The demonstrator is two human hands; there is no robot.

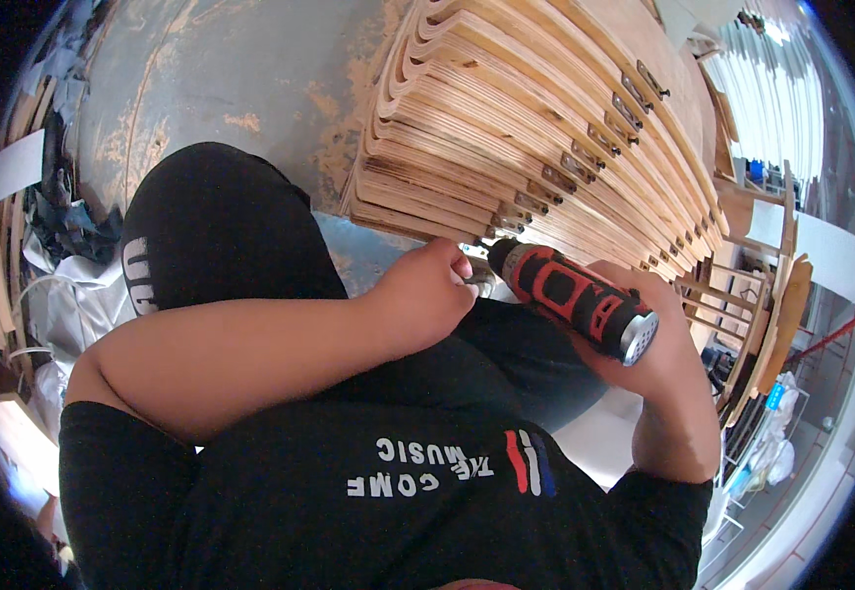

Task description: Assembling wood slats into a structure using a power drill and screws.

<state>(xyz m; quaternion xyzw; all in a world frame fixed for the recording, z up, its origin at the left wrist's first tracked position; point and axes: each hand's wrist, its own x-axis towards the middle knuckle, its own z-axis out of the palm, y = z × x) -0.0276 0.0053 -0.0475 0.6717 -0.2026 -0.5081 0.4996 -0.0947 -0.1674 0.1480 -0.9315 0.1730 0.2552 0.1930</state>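
My right hand (641,285) is wrapped round a red and black cordless drill (570,295), its chuck pointing to the upper left. The drill's tip meets the near edge of a stack of curved plywood panels (467,128). Close beside the tip, my left hand (432,290) has its fingers curled in. What they pinch, if anything, is hidden, though a bit of metal shows by the fingertips. Small metal brackets (557,178) with dark screws run in a row along the stacked panel edges.
The stack rests on a worn grey surface (221,88) with patches of sawdust. Cloth scraps (73,231) and wood strips lie at the left. Wooden frames (752,295) stand at the right. My bent leg (221,226) is left of the stack.
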